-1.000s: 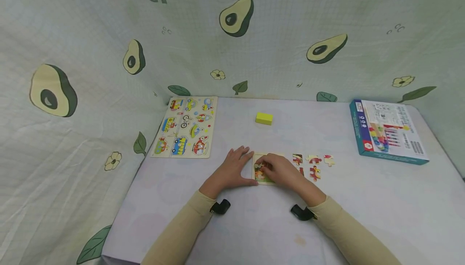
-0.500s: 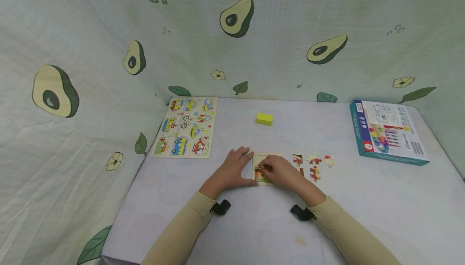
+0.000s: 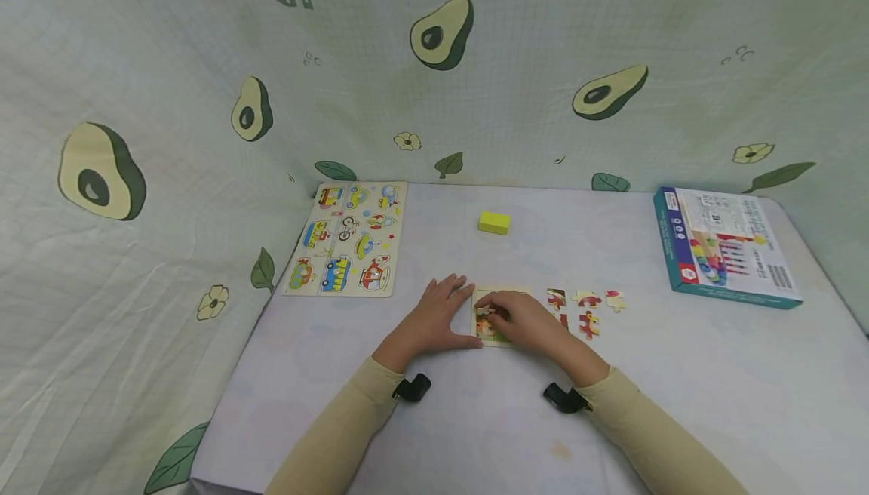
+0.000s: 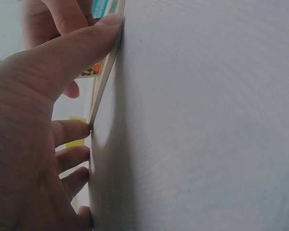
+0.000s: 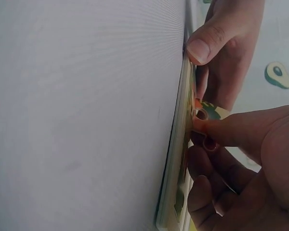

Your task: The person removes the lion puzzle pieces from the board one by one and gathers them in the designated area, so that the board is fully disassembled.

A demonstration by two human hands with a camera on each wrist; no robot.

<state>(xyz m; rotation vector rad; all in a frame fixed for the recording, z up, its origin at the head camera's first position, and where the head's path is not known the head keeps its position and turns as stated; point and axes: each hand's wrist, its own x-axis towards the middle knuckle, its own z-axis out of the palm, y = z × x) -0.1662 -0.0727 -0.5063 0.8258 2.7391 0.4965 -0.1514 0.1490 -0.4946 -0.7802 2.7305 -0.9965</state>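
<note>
In the head view, a small wooden jigsaw tray (image 3: 502,288) lies flat on the table between the hands, its lower left part showing a coloured picture. My left hand (image 3: 434,318) is spread at the tray's left side, thumb by the near corner and forefinger by the far one. The left wrist view has the thumb (image 4: 108,29) pressing on the tray's edge. With thumb and fingers, my right hand (image 3: 526,320) pinches a jigsaw piece (image 5: 213,111), printed green, yellow and orange, tilted up at the tray's surface. That hand hides much of the tray.
Several loose jigsaw pieces (image 3: 588,324) lie right of the tray. Beyond it sits a yellow block (image 3: 493,223). A vehicle picture board (image 3: 339,242) lies at the back left, a teal-edged box (image 3: 729,246) at the back right. Printed cloth hangs behind.
The right hand's fingers have shifted slightly over the tray, turning the pinched jigsaw piece a little. The left hand has kept its place.
</note>
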